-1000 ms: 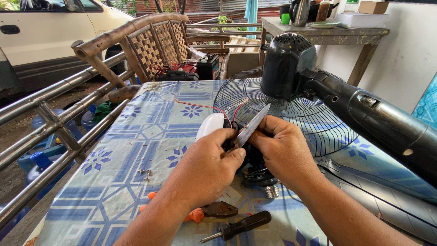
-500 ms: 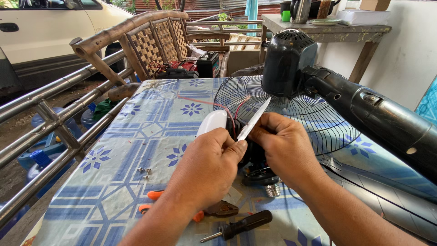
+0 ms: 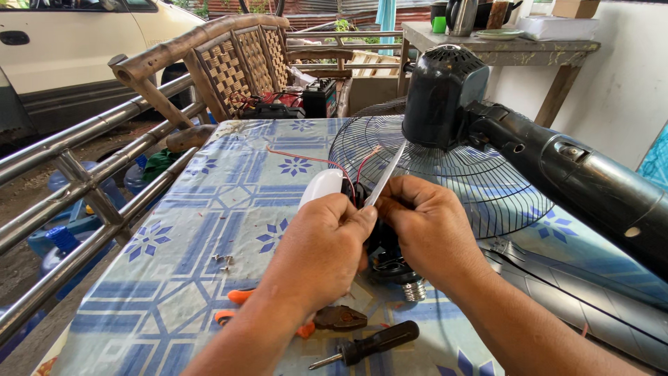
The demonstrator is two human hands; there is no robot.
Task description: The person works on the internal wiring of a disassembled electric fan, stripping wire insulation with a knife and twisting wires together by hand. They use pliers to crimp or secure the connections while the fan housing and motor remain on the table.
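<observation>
Blade (image 3: 387, 174) now tilts steeper vs a sec ago, tip up toward fan motor (image 3: 440, 94); right hand (image 3: 424, 230) pinches its lower end, left hand (image 3: 325, 244) closed on black part w/ red wires (image 3: 306, 159) by white cover (image 3: 321, 188), above the table (image 3: 209, 209) – looks like wire trimming is underway

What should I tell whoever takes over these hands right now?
Left hand: gripping the small black part with red wires, a white dome piece beside it.
Right hand: pinching a thin white blade that points up toward the fan guard.
Both hands meet over the patterned table.
The fan motor housing lies on its side to the right.
Orange-handled pliers, a black screwdriver and loose screws lie near the front edge.
Done: wires exposed. Left: whatever is being cut or stripped is hidden between the fingers.
</observation>
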